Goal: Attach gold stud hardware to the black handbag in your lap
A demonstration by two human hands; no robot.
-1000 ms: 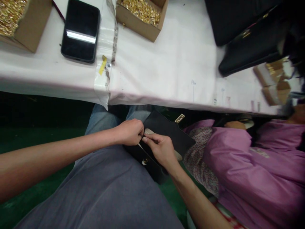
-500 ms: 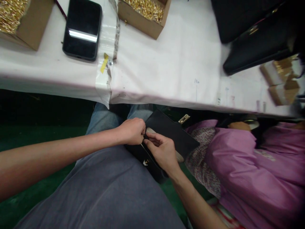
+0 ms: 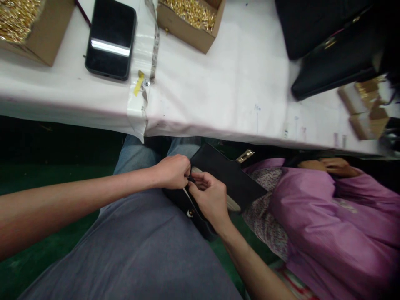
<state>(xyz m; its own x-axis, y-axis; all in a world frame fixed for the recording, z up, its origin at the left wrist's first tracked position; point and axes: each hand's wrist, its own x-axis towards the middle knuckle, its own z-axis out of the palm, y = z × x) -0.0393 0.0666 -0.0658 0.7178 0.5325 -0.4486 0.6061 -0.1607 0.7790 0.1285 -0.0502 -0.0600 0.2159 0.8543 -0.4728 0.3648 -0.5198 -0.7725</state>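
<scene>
A black handbag (image 3: 225,173) rests on my lap with its flap laid back, away from my body. The flap carries a gold clasp plate (image 3: 245,156), and a small gold fitting (image 3: 190,213) sits on the bag's front. My left hand (image 3: 175,171) is closed at the near side edge of the bag, its fingertips turned out of sight. Close beside it, my right hand (image 3: 211,198) pinches the bag's edge with thumb and fingers. The two hands almost touch. Whatever small part lies between them is hidden. A pale lining strip (image 3: 233,204) shows past my right hand.
Above my lap runs a white-covered table (image 3: 237,83). On it are a black phone (image 3: 111,39), a carton of gold hardware (image 3: 187,29), another carton (image 3: 46,33), black bags (image 3: 334,62) and small boxes (image 3: 364,121). A co-worker's purple sleeve (image 3: 312,216) is close on the right.
My hands stay at the same spot on the bag, the right one shifting slightly left. The flap tilts a little farther right. The co-worker's hands have come together.
</scene>
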